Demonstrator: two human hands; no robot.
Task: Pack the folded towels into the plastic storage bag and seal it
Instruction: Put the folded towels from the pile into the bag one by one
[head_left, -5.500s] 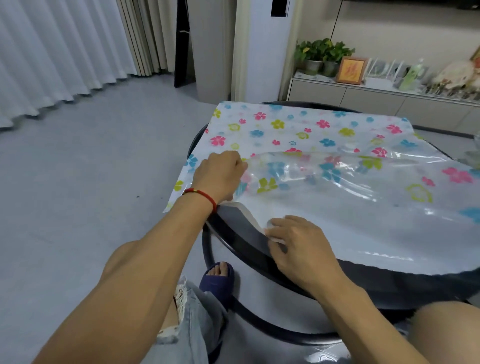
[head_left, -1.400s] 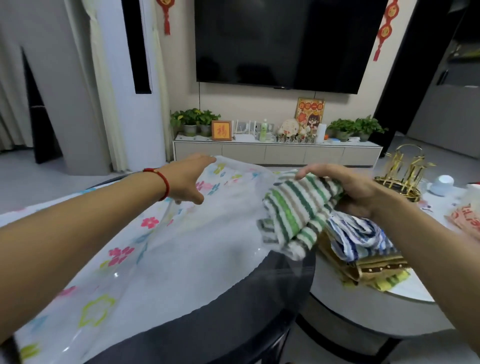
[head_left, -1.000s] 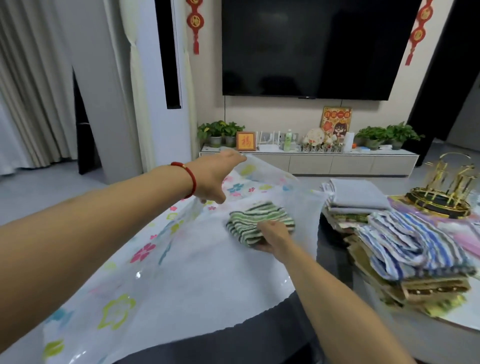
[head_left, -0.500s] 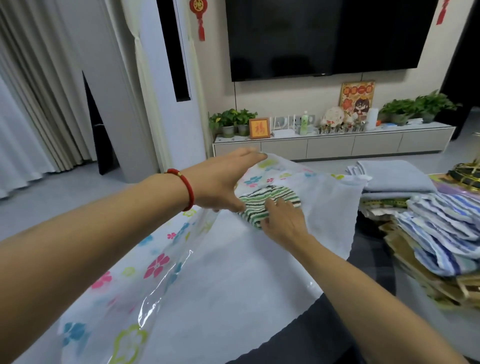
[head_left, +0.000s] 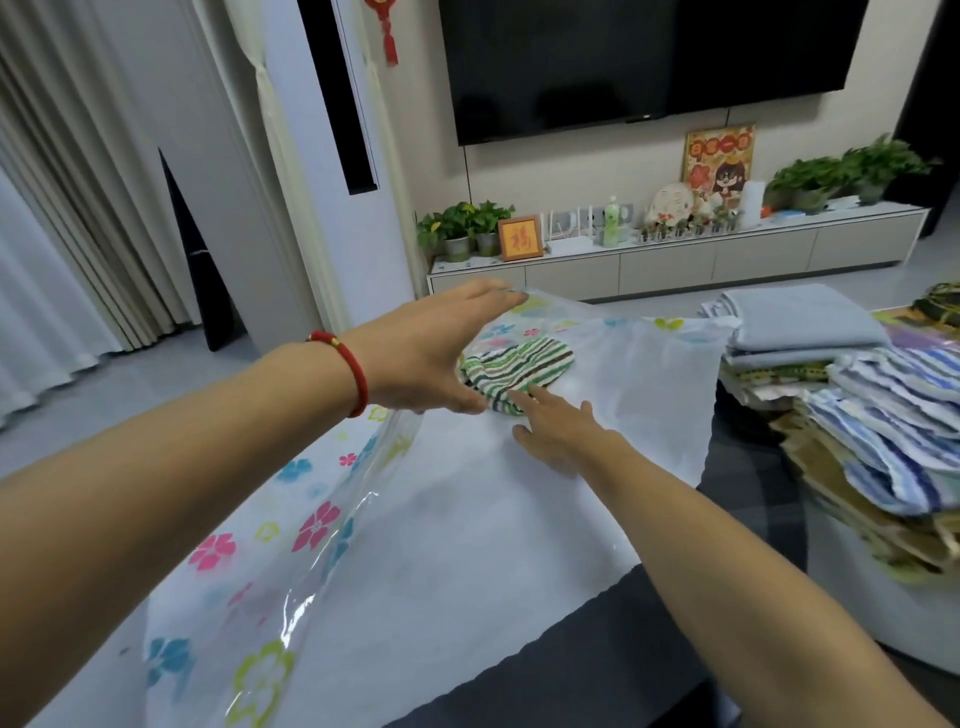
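A large plastic storage bag (head_left: 467, 530) with a flower print lies over the dark round table. My left hand (head_left: 431, 353) holds its clear upper layer lifted, thumb under the film. Deep inside the bag lies a folded green-and-brown striped towel (head_left: 519, 366). My right hand (head_left: 558, 431) is inside the bag just in front of that towel, fingers spread, fingertips at its near edge and holding nothing. A stack of folded towels (head_left: 883, 415) sits to the right, a blue-and-white striped one on top, with a grey folded towel (head_left: 800, 317) behind it.
The dark table edge (head_left: 623, 660) runs along the near right side. A TV cabinet (head_left: 675, 260) with plants and frames stands at the back wall, under a black screen. Curtains hang on the left.
My right hand pushed the striped towel deeper into the bag, let go of it and drew back a little. My left hand keeps the bag's top layer lifted.
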